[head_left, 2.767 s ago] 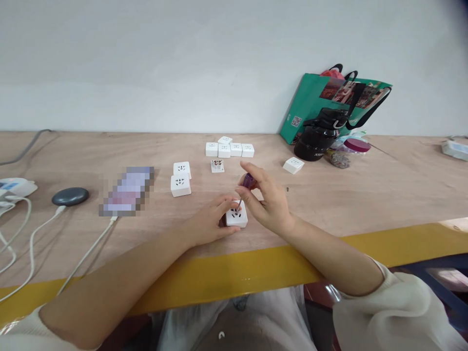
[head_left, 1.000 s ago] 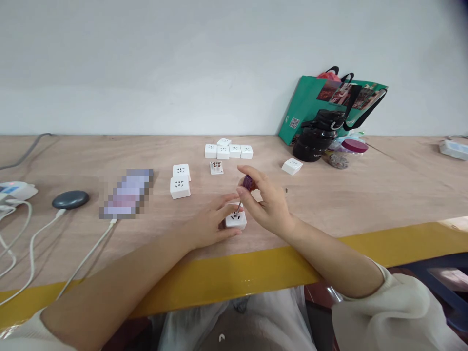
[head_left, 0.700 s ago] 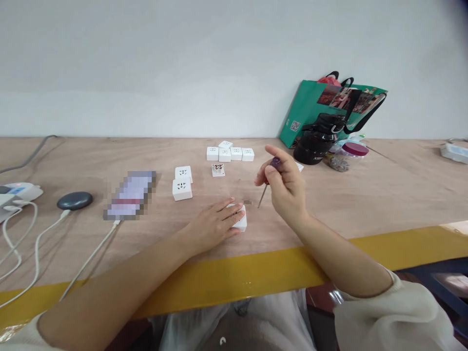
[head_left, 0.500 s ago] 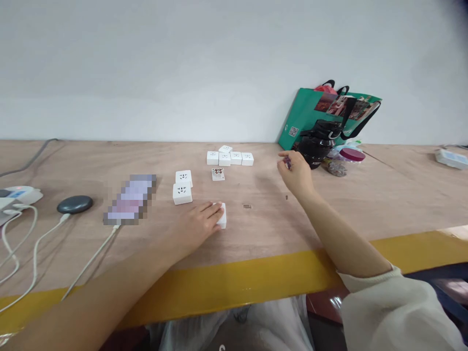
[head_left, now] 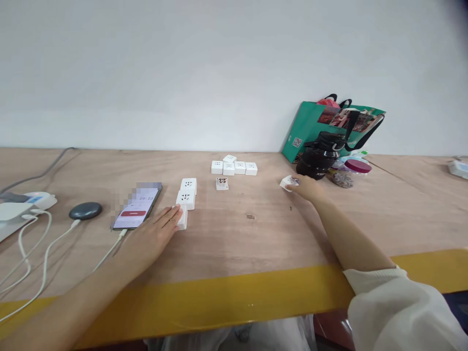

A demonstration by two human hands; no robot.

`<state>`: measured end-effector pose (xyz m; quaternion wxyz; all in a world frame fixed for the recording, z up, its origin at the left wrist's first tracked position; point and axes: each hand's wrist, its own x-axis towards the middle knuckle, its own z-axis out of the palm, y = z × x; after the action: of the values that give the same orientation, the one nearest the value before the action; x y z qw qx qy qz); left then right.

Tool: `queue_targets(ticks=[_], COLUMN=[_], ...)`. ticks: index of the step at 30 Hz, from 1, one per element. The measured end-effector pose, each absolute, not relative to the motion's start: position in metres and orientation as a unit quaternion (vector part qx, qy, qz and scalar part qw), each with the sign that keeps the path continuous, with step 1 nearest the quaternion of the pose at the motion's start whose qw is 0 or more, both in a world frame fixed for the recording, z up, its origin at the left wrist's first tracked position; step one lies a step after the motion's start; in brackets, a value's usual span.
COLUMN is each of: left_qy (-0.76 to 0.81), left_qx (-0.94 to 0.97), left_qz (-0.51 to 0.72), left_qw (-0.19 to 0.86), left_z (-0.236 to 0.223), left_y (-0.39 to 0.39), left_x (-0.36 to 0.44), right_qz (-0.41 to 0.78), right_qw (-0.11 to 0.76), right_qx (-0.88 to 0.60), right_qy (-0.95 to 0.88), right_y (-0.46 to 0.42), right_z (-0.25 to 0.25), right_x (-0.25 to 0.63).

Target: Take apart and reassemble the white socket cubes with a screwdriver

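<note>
left hand (head_left: pixel 153 235) on socket block (head_left: pixel 182 219) | right hand (head_left: pixel 307 189) on another block (head_left: pixel 286 183)

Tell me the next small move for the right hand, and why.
Probably slide the white socket module under the right hand across toward the row of modules. The hand rests on it out by the black bottle, apart from the others, while the left hand has a second module beside two others.

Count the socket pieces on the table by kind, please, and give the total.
White socket blocks: 9
Small white socket piece with metal contacts: 1
Total: 10
</note>
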<state>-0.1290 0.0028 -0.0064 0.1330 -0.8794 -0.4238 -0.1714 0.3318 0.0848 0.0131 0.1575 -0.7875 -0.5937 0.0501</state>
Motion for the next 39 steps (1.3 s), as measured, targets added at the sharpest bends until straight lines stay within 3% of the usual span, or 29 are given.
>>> queue_targets(ticks=[4,11,16,21,25,29,32,39], left_qy=[-0.426,-0.507,-0.548,-0.504,-0.483,-0.453,-0.457,-0.457], left_qx=[-0.883,-0.853,-0.822,-0.841,-0.839,-0.794,-0.769,-0.793], left_qz=[-0.148,-0.109,-0.111,-0.125,-0.159,-0.248,-0.248,-0.222], left_qw=[0.132,-0.06,-0.107,-0.154,-0.194,-0.319,-0.371,-0.338], left_z=[0.01,0.027,0.019,0.015,0.011,0.006,0.001,-0.002], left_y=[0.011,0.089,0.115,0.073,0.037,0.025,0.027,0.028], left_x=[-0.088,0.017,0.027,0.022,0.012,0.0,-0.006,-0.009], right_qz=[0.061,0.085,0.11,0.129,0.153,0.169,0.179,0.179], right_qw=[0.202,0.275,0.32,0.366,0.359,0.338,0.299,0.251], right_qx=[-0.734,-0.604,-0.554,-0.499,-0.444,-0.425,-0.42,-0.41], right_qy=[-0.645,-0.743,-0.761,-0.775,-0.806,-0.823,-0.838,-0.859], right_y=[0.078,0.052,0.05,0.047,0.035,0.024,0.021,0.024], right_z=[0.013,0.015,0.005,0.005,0.012,0.014,0.011,0.005], right_x=[0.287,0.223,0.227,0.223,0.208,0.197,0.195,0.198])
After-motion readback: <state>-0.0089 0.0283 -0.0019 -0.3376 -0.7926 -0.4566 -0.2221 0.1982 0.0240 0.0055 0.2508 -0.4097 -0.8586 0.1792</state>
